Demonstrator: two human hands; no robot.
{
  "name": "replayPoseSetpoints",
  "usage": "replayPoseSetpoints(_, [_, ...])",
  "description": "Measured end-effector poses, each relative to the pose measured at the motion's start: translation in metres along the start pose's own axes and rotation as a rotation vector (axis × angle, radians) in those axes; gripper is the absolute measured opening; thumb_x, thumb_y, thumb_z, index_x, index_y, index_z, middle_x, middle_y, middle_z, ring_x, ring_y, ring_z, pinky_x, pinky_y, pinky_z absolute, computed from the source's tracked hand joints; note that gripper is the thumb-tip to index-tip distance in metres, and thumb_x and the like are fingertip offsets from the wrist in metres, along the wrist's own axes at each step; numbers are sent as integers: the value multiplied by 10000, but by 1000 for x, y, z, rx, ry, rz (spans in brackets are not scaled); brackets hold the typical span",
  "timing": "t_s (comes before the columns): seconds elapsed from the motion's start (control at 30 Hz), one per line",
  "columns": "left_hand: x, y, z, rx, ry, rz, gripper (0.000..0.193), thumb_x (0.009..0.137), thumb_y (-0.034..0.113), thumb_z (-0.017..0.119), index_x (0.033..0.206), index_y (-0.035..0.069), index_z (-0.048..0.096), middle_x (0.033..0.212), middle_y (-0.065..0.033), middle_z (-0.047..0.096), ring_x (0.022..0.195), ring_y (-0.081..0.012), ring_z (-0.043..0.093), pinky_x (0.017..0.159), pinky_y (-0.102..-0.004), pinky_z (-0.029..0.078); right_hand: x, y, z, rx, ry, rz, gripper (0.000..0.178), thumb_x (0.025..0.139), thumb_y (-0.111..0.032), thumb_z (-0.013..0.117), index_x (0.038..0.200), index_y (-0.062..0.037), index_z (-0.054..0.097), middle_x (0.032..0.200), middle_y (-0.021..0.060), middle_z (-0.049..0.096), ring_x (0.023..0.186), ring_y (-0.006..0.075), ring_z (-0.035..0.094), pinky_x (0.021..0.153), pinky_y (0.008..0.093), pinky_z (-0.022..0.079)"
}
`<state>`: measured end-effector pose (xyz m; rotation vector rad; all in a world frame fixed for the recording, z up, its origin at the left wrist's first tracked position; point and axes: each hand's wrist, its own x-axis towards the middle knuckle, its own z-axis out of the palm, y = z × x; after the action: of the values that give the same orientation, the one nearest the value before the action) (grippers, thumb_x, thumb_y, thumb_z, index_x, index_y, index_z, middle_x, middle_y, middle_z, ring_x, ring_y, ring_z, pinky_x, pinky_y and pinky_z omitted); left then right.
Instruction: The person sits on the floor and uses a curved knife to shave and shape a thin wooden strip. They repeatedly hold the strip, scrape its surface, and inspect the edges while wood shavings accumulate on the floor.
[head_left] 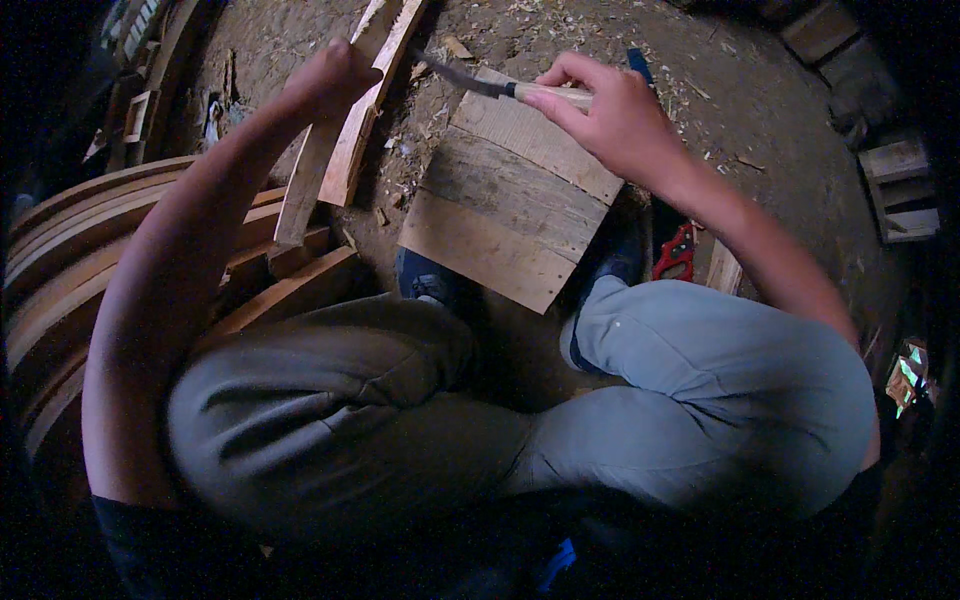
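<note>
My left hand point(338, 76) is closed around a long pale wooden strip point(302, 195), which slants from the far edge down toward my left knee. Between the fingers of my right hand point(612, 112) is the light wooden handle of a knife point(478, 84). Its dark blade points left, over the far edge of a low stand of nailed boards point(505, 190) between my feet. A second wooden strip point(345, 155) with a rough edge lies just right of the held one.
Curved wooden pieces point(95, 225) are stacked at my left. A saw's red handle point(675, 254) stands beside my right foot, near a wood offcut point(724, 268). Shavings litter the dirt floor point(770, 190). Wooden boxes point(895, 180) line the right side.
</note>
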<state>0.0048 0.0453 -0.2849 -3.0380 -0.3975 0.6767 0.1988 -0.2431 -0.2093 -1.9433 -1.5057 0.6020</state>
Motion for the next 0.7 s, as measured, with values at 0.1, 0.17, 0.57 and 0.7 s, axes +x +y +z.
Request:
replayPoseSetpoints(0.1, [-15,0,-5,153,-69,-8,246,855,232,517,948,27,616,912,-236,608,806,-399,633,706,-462,532,3,1,17,51,-209,-154,260,839,-314,653,921,-68,636,757,163,650,694,267,659,640,372,494])
replayPoseSetpoints(0.17, [-7,-13,13,152,-65,-59,245,853,230,513,929,17,607,917,-239,608,810,-405,631,710,-471,525,-13,-13,30,78,-491,-161,260,840,-306,653,926,-62,629,763,169,650,694,286,657,645,382,496])
replayPoseSetpoints(0.57, [-11,-24,19,-189,-25,-348,420,808,365,553,940,-34,569,1020,-266,617,941,-425,615,807,-478,497,11,-9,17,-183,-178,-90,260,832,-312,649,913,-66,618,693,196,618,660,375,621,627,435,487])
replayPoseSetpoints(0.7, [-15,-56,53,-115,137,-392,425,817,367,577,971,-28,551,968,-250,604,895,-421,613,789,-476,501,11,-5,3,-266,-161,-84,280,833,-341,637,914,-74,632,743,172,640,719,352,632,667,441,482])
